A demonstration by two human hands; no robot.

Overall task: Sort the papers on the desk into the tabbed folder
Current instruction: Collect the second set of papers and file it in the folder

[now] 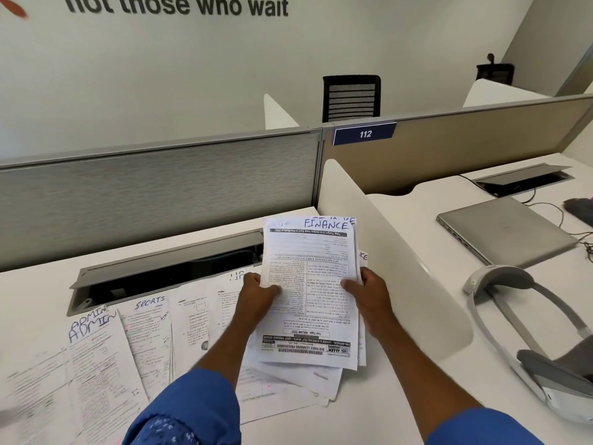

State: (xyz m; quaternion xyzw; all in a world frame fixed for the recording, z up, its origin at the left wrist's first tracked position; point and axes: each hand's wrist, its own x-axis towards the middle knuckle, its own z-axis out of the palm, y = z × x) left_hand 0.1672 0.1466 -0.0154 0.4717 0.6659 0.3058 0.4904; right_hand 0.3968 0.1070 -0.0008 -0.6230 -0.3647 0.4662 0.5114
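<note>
You are holding the FINANCE stack (pixel 309 284) between both hands: your left hand (pixel 258 293) is pinching its left edge and your right hand (pixel 369 290) its right edge. The SPORTS sheet (pixel 147 332) and the ADMIN sheets (pixel 93 348) are lying on the worktop (pixel 32 284) at 9 o'clock. A closed laptop (pixel 507 232) is sitting at 2 o'clock.

lt: bright, even | shdws: soft | blur: lower-left edge | distort: wide-angle bowing
</note>
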